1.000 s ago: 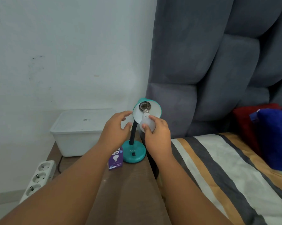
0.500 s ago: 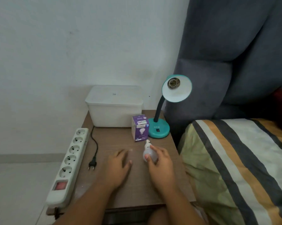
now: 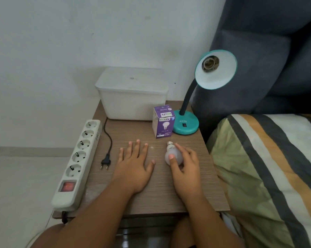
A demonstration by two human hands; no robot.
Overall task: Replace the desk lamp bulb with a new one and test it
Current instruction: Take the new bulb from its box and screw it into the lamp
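A teal desk lamp (image 3: 186, 123) stands at the back right of the small wooden table (image 3: 162, 192). Its shade (image 3: 216, 69) faces me and the socket (image 3: 210, 62) inside is empty. A white bulb (image 3: 172, 154) lies on the table with its screw base pointing away from me. My right hand (image 3: 186, 163) is closed around that bulb, thumb and fingers on the glass. My left hand (image 3: 134, 163) rests flat on the table to the left, fingers spread, holding nothing. A purple bulb box (image 3: 162, 121) stands upright just left of the lamp base.
A white lidded plastic box (image 3: 132, 93) sits at the back of the table. A white power strip (image 3: 79, 161) with a red switch lies along the left edge. The lamp's black plug (image 3: 105, 161) lies unplugged beside it. A striped bed (image 3: 269, 167) adjoins on the right.
My right hand has brought the bulb down from the lamp socket onto the table. My left hand came down from the shade and now lies flat. The view has tilted down.
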